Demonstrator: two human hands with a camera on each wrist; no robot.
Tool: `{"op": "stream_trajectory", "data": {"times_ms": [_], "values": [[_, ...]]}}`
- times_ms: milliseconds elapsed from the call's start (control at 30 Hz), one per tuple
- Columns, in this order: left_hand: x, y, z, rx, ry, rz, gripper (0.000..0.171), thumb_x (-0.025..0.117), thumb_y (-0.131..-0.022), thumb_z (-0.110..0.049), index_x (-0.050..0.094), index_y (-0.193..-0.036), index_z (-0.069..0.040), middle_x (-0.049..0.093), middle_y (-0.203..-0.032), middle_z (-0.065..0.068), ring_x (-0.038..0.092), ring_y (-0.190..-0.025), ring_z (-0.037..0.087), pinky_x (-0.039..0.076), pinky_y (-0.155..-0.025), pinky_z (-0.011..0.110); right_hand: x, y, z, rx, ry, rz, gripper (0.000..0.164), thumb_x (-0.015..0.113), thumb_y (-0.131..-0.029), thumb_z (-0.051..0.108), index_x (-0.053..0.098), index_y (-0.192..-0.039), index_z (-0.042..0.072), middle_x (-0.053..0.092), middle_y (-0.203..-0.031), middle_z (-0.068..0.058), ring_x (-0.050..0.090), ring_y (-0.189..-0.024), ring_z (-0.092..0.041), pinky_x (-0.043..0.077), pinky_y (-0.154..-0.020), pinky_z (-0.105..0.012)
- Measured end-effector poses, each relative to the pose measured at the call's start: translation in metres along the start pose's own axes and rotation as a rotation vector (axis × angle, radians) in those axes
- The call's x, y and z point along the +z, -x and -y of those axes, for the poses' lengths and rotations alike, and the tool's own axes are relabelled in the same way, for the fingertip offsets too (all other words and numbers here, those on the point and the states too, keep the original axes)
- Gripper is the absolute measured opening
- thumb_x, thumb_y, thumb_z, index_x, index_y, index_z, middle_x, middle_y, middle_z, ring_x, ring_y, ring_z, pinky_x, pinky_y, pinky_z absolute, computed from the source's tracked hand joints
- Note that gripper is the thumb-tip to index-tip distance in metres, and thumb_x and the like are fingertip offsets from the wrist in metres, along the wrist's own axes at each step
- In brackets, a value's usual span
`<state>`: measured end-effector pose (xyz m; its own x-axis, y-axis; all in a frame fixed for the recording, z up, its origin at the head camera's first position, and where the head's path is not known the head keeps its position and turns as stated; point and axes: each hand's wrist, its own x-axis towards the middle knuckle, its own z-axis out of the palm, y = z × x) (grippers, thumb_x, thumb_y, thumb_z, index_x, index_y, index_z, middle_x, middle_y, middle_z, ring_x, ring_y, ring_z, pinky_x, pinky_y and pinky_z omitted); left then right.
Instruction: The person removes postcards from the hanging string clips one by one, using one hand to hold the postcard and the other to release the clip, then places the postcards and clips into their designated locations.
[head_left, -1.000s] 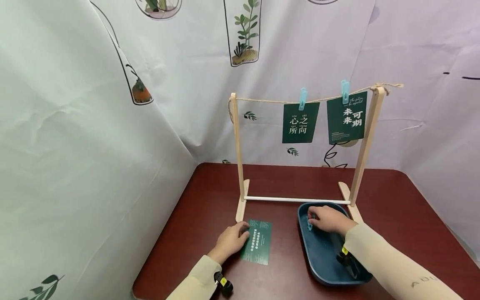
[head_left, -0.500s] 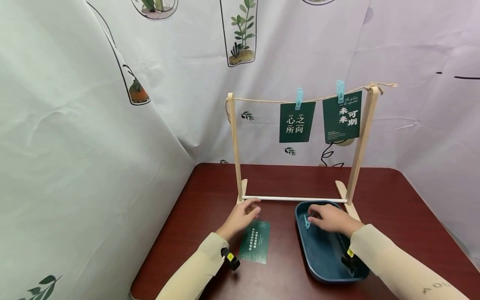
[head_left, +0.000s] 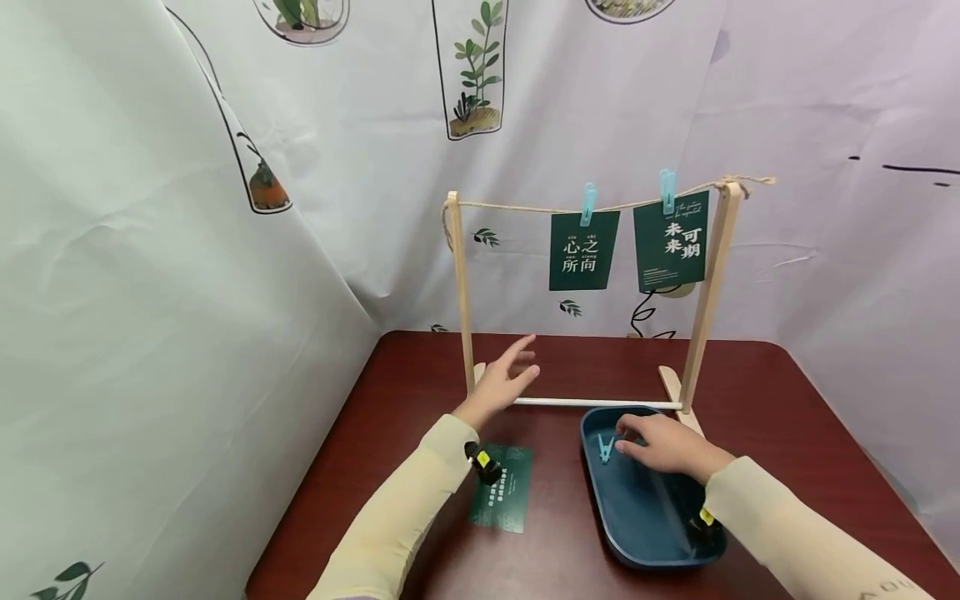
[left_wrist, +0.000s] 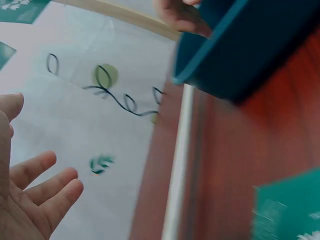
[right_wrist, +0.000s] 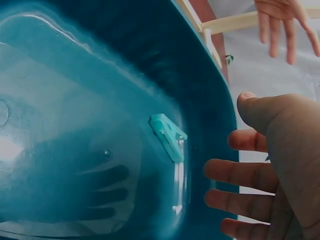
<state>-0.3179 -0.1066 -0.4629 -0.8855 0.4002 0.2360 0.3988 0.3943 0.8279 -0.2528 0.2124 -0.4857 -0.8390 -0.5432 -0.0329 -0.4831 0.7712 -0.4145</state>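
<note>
One tray (head_left: 626, 525): dark blue; a clothespin (head_left: 605, 450) lies inside, far-left corner.
Clothespin: light blue, V-shaped.
Right hand (head_left: 666, 445): over the tray beside the clothespin, fingers parted.
Left hand (head_left: 501, 383): in the air, fingers spread.
Card (head_left: 514, 502): green, white-printed, flat on the tabletop (head_left: 557, 475).
Edges: tray's far end near the white rod (head_left: 562, 402); tabletop strip between card and tray.

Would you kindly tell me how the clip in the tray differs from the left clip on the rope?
The tray clip lies loose inside the tray, while the rope clip stands upright on the rope. The tray clip holds nothing, whereas the rope clip pins a green card. Both are light blue.
</note>
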Motion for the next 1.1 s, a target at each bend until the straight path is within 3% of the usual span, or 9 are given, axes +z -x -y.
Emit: {"op": "stream_trajectory", "data": {"times_ms": [133, 333, 600, 933, 1100], "values": [[-0.006, -0.018, -0.017, 0.028, 0.040, -0.025, 0.062, 0.057, -0.104, -0.037, 0.027, -0.158, -0.042, 0.050, -0.151, 0.008, 0.052, -0.134, 0.034, 0.044, -0.109, 0.047, -0.004, 0.002, 0.001, -0.023, 0.021, -0.029, 0.025, 0.067, -0.098, 0.030, 0.067, -0.115, 0.011, 0.069, -0.108, -0.001, 0.066, -0.095, -0.019, 0.055, -0.085, -0.048], [-0.014, -0.044, -0.043, 0.055, 0.027, -0.079, 0.065, 0.057, -0.104, -0.039, 0.022, -0.158, -0.047, 0.048, -0.152, 0.005, 0.054, -0.133, 0.029, 0.044, -0.109, 0.042, -0.007, 0.004, 0.005, -0.031, 0.028, -0.058, 0.027, 0.067, -0.098, 0.029, 0.067, -0.118, 0.010, 0.069, -0.110, -0.001, 0.065, -0.097, -0.018, 0.054, -0.087, -0.049], [-0.024, -0.078, -0.067, 0.087, 0.197, -0.143, 0.069, 0.057, -0.104, -0.034, 0.018, -0.160, -0.042, 0.043, -0.156, 0.013, 0.045, -0.140, 0.034, 0.039, -0.113, 0.047, -0.011, 0.006, 0.009, -0.049, 0.032, -0.103, 0.027, 0.067, -0.098, 0.029, 0.067, -0.118, 0.011, 0.069, -0.112, -0.002, 0.066, -0.101, -0.021, 0.054, -0.090, -0.050], [-0.032, -0.105, -0.090, 0.125, 0.319, -0.168, 0.071, 0.059, -0.104, -0.030, 0.019, -0.162, -0.034, 0.044, -0.155, 0.014, 0.044, -0.142, 0.027, 0.038, -0.114, 0.047, -0.008, 0.012, 0.006, -0.034, 0.021, -0.121, 0.028, 0.067, -0.098, 0.030, 0.067, -0.119, 0.011, 0.069, -0.114, -0.004, 0.066, -0.104, -0.023, 0.053, -0.093, -0.051], [-0.030, -0.111, -0.100, 0.128, 0.340, -0.171, 0.067, 0.059, -0.104, -0.030, 0.024, -0.160, -0.037, 0.057, -0.144, 0.011, 0.054, -0.132, 0.022, 0.041, -0.111, 0.049, -0.007, 0.013, 0.004, -0.032, 0.010, -0.132, 0.030, 0.067, -0.098, 0.030, 0.066, -0.121, 0.010, 0.069, -0.115, -0.004, 0.066, -0.105, -0.024, 0.053, -0.094, -0.051]]}}
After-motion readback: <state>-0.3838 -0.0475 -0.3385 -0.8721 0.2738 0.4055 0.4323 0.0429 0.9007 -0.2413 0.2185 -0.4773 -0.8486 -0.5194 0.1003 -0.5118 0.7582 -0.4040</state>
